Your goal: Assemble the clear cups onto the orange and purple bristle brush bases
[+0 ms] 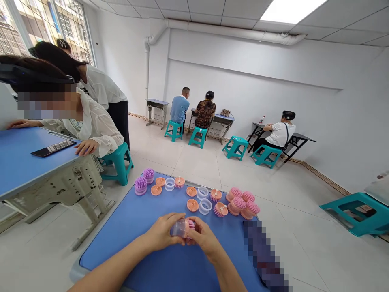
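A: Where does the brush [184, 229] lie?
B: Lower centre of frame, long axis left-to-right; left grip [163, 232] closed round its clear cup [178, 228], right grip [205, 238] closed round its bristles [190, 224], both equally near.

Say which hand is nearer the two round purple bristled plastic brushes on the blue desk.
Left. The left hand is to the right of the purple brushes, closer to the person's body; the right hand is farther right, beyond the left hand.

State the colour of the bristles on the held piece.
The bristles are pink, best seen in the head view.
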Tool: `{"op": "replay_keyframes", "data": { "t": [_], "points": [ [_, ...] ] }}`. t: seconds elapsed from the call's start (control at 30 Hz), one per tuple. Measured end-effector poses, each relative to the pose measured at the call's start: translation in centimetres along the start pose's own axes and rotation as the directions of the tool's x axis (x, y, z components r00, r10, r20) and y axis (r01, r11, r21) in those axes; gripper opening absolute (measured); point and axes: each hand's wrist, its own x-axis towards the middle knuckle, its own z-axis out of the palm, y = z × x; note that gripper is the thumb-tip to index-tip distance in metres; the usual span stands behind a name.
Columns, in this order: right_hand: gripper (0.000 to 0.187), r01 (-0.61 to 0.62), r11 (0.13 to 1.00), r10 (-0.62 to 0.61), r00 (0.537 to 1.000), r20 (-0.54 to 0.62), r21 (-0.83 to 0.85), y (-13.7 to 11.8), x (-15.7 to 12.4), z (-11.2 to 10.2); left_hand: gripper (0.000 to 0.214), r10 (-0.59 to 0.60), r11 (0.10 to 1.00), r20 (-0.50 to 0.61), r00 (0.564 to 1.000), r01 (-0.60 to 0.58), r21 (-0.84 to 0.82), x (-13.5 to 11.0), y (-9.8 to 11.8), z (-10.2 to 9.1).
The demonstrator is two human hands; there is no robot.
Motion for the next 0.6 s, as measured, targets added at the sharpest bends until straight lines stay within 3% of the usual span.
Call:
{"op": "replay_keyframes", "data": {
  "t": [0.1,0.23,0.37,0.6],
  "points": [
    [0.04,0.062,0.998,-0.061,0.993,-0.097,0.008,0.1,0.2,-0.3,0.088,-0.129,0.981,-0.063,0.99,0.137,0.136,0.3,-0.9,-0.7],
    [0.044,0.134,0.991,-0.13,0.967,-0.22,0.003,0.2,0.4,-1.0,0.064,-0.31,0.875,-0.258,0.915,0.38,0.298,1.2,-2.7,-2.3],
    [0.045,0.158,0.987,-0.149,0.961,-0.235,0.02,0.2,0.4,-1.2,0.042,-0.381,0.775,-0.387,0.84,0.518,0.361,2.2,-3.8,-3.5],
    [0.049,0.201,0.979,-0.191,0.955,-0.225,0.021,-0.1,0.1,-0.8,0.047,-0.478,0.629,-0.456,0.751,0.655,0.419,4.2,-4.3,-3.9]
  ]
}}
